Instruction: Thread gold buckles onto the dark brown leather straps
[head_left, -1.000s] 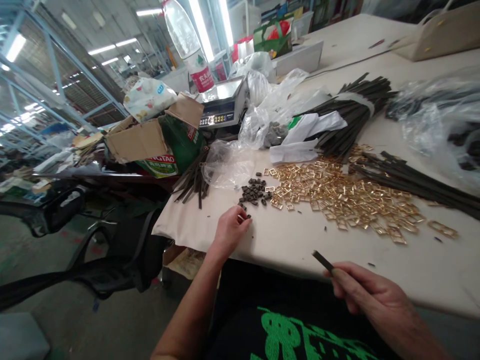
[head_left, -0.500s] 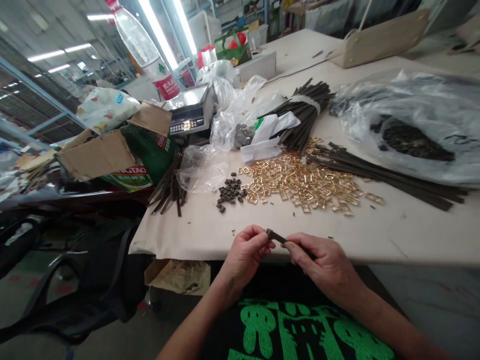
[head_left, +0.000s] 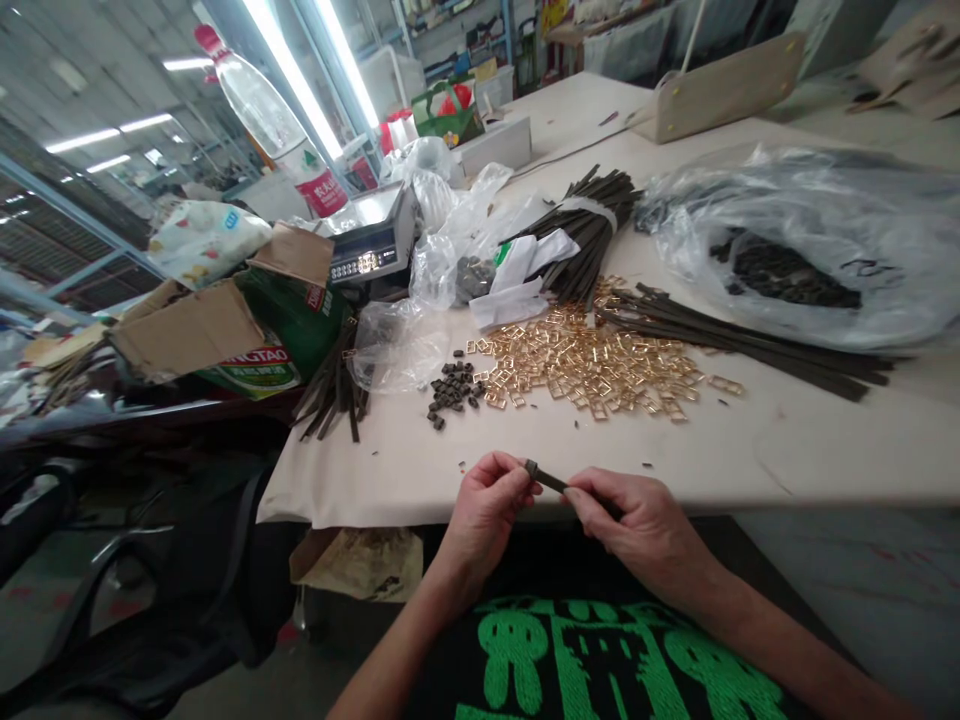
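Between my hands, at the table's front edge, runs a dark strap (head_left: 552, 482). My left hand (head_left: 491, 505) pinches its left end, where a small dark loop (head_left: 531, 468) sits around it. My right hand (head_left: 630, 515) is closed on the strap farther right, and the strap's other end is hidden under the fingers. Beyond my hands lies a spread pile of gold rectangular buckles (head_left: 592, 360). A small heap of dark loops (head_left: 452, 390) lies at the left of the buckles.
Loose dark straps (head_left: 757, 340) lie at right, with a tied bundle of straps (head_left: 600, 215) behind the buckles. A clear plastic bag (head_left: 885, 270) holds dark pieces. At left are a scale (head_left: 375, 245), a cardboard box (head_left: 187, 330) and more strips (head_left: 334, 395). A chair (head_left: 187, 570) stands below.
The view has shifted slightly, so the table things appear a little farther left. Both hands keep their hold on the strap, with hardly any movement.
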